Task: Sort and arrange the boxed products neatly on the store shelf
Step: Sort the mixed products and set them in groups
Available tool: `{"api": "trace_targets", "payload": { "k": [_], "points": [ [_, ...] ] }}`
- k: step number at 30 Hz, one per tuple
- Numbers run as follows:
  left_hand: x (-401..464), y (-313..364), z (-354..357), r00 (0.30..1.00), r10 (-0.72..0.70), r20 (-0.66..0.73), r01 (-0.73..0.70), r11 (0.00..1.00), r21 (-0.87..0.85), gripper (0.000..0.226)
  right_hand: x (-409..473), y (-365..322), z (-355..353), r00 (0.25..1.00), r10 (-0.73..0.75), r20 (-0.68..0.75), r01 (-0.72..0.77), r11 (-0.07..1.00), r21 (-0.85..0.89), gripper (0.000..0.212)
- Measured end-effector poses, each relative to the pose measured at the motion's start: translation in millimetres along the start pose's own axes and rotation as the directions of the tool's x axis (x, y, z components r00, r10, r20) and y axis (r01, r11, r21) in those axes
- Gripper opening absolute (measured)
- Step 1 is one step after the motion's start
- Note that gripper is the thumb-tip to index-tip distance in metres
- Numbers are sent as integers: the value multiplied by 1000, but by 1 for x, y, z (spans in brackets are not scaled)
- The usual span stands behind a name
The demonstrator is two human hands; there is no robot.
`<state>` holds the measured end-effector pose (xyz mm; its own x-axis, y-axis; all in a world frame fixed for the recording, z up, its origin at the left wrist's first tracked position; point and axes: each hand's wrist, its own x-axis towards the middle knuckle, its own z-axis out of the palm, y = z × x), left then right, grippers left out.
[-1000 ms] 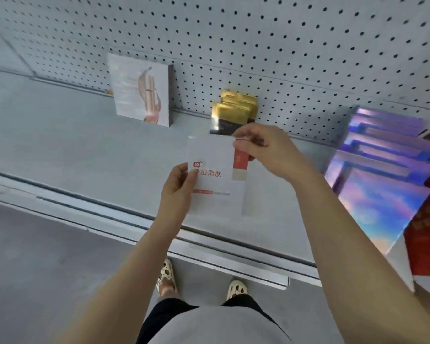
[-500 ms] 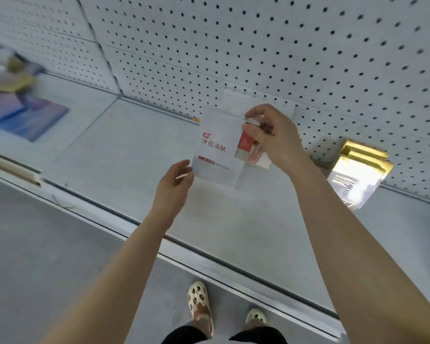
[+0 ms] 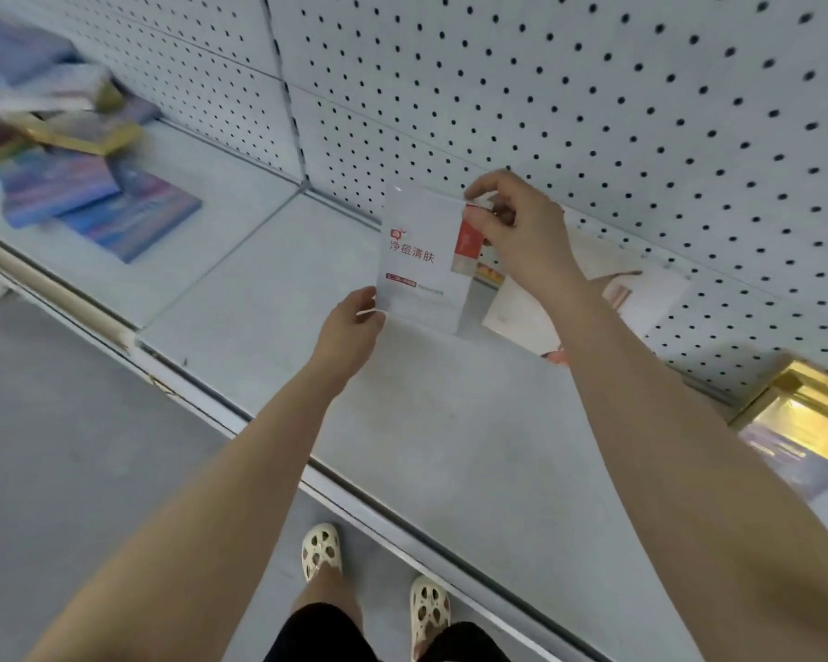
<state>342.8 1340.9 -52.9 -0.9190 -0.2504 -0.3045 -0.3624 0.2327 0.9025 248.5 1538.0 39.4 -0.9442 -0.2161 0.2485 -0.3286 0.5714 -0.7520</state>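
Observation:
A white box with red lettering stands upright above the grey shelf, close to the pegboard back wall. My right hand pinches its top right corner. My left hand holds its bottom left corner between thumb and fingers. Just behind it to the right leans another white box with a pale pink picture, partly hidden by my right arm. Gold boxes stand at the far right of the shelf.
A blurred heap of blue-purple and gold boxes lies on the neighbouring shelf section at the left. The pegboard wall rises behind. The shelf's metal front rail runs diagonally, with the floor and my feet below.
The view has swung left along the shelf. The white box, held by both hands, has moved up against the leaning white box, and the gold boxes now sit far right.

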Motion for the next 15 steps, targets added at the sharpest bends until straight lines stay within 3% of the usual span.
{"api": "trace_targets", "payload": {
  "k": [7, 11, 15],
  "points": [
    [69, 3, -27, 993, 13, 117, -20, 998, 60, 38, 31, -5, 42, 990, 5, -138, -40, 965, -258, 17],
    [96, 6, -36, 966, 133, 222, -167, 975, 143, 31, 34, -8, 63, 944, 60, -324, -179, 919, -351, 19],
    [110, 5, -41, 929, 195, 313, -255, 953, 161, 37, 36, -13, 72, 941, 86, -327, -238, 855, -461, 30]
  ]
}}
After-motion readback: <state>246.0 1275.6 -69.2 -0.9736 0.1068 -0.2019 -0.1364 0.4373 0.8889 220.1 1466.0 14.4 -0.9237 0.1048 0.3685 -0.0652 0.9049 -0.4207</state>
